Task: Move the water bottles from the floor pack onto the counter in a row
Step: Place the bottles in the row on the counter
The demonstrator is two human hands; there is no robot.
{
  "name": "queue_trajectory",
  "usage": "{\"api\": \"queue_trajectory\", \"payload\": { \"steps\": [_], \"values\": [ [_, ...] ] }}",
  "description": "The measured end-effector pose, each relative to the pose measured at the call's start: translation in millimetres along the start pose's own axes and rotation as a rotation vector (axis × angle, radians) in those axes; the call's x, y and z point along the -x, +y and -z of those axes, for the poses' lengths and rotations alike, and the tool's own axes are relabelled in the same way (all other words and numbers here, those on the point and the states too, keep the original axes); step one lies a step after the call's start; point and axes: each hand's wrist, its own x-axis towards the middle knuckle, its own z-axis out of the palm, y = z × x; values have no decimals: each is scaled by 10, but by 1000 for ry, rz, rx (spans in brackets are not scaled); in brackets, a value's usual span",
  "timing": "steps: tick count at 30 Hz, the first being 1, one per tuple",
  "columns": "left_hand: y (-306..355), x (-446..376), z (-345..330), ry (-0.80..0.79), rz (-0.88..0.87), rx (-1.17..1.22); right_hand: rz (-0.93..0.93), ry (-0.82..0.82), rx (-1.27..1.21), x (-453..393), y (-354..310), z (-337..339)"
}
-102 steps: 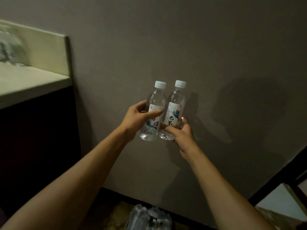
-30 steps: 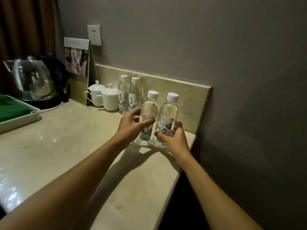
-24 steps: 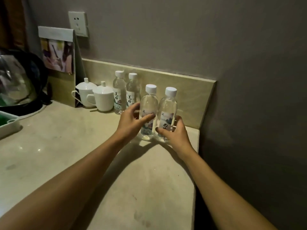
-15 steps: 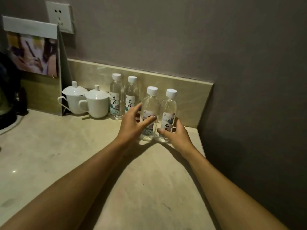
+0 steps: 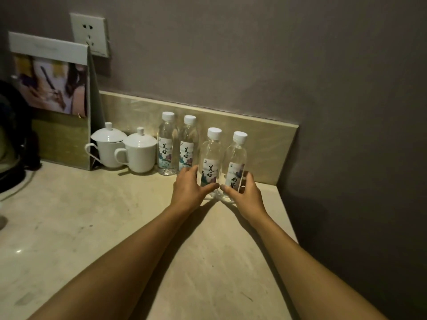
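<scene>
one head-worn view looks forward and down, close over the counter point(image 5: 97, 227), toward the wall corner.

Two bare forearms, no sleeves, no watch, bracelet or ring on view, ending in a left hand point(image 5: 188, 189) and a right hand point(image 5: 246, 195) with short, unpainted nails, ungloved, smooth and slender from elbow down to wrist.

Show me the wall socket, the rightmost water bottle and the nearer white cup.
wall socket point(image 5: 89, 34), head view, faceplate centre
rightmost water bottle point(image 5: 236, 153), head view, clear shoulder
nearer white cup point(image 5: 141, 154), head view, body front
</scene>
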Motion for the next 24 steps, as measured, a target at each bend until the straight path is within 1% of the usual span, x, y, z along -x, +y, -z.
{"api": "queue_trajectory", "payload": {
  "steps": [4, 6, 8, 11, 14, 17, 24],
  "values": [
    [50, -14, -4, 23, 82, -52, -31, 14, 111, -51, -39, -29],
    [65, 31, 16, 38, 135, -188, -26, 27, 196, -58, -48, -34],
    [46, 73, 24, 48, 144, -278, -23, 47, 270, -26, -32, -52],
    [39, 68, 27, 35, 146, -274, -46, 84, 356, -20, 2, -102],
    [45, 35, 26, 35, 135, -288, -74, 113, 348, -73, -4, -160],
    [61, 6, 36, 29, 132, -351, -82, 109, 338, -123, -10, -210],
    [163, -141, 56, -66, 80, -637, -78, 119, 393, -224, -35, -265]
  ]
}}
